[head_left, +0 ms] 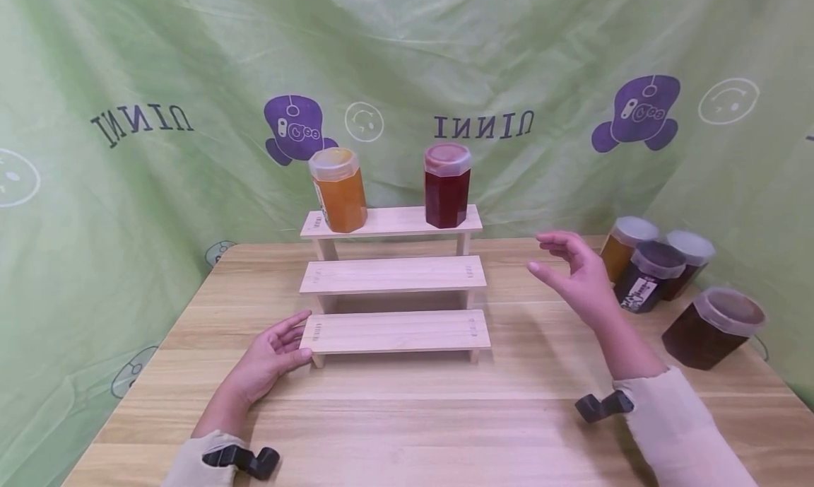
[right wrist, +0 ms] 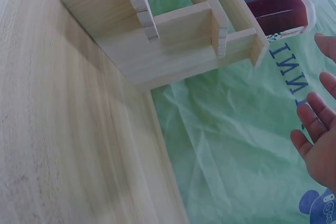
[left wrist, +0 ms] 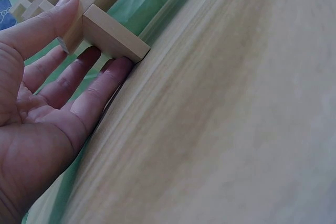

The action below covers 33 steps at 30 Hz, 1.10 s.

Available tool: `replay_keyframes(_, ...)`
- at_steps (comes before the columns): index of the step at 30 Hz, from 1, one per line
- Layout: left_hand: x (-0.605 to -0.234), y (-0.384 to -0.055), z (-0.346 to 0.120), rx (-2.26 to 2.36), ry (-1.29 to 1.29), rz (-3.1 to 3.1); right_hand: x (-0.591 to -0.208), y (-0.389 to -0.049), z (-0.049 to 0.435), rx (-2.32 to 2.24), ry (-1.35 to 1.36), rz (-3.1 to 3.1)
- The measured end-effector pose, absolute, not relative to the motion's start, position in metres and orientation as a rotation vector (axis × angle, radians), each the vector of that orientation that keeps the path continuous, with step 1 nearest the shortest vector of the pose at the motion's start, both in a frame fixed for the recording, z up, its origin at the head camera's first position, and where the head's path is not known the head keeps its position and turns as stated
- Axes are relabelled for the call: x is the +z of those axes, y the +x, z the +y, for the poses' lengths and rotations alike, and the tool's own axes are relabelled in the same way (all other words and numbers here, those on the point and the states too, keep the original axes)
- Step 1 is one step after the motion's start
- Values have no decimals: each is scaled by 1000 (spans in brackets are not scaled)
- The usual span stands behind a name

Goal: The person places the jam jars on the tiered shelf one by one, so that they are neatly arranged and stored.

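Note:
A three-tier wooden display stand (head_left: 394,331) is on the table. My left hand (head_left: 275,356) holds the left end of its lowest tier, the thumb (left wrist: 60,14) at the front corner of the plank and the fingers against the side. On the top tier stand a jar of orange contents (head_left: 343,197) at left and a jar of dark red contents (head_left: 447,194) at right, both with translucent lids. My right hand (head_left: 581,278) hovers right of the stand, fingers apart and holding nothing; in the right wrist view the red jar (right wrist: 278,15) is left of its fingertips.
Right of my right hand cluster an amber jar (head_left: 615,257), a labelled dark purple jar (head_left: 645,289) and a dark red jar (head_left: 689,268). Nearer the table's right edge is a dark brown jar (head_left: 702,338). A green printed cloth (head_left: 394,56) hangs behind the wooden table (head_left: 407,430).

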<state>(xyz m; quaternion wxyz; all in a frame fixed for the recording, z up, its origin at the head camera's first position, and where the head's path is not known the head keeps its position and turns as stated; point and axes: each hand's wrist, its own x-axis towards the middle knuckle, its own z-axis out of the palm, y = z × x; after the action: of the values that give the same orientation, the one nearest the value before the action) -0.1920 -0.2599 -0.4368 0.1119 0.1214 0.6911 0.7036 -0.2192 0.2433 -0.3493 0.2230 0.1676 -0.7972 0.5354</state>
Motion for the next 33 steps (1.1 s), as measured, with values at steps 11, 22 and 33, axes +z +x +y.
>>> replay_keyframes(11,-436,-191,-260,2056,345,2043,-349,-208,259,1468,501,-2192)
replay_keyframes(22,-438,-192,-260,2054,334,2044,-347,-192,281,1447,499,-2178)
replay_keyframes(33,-440,-194,-262,2053,334,2040,-346,-181,307,1391,491,-2168)
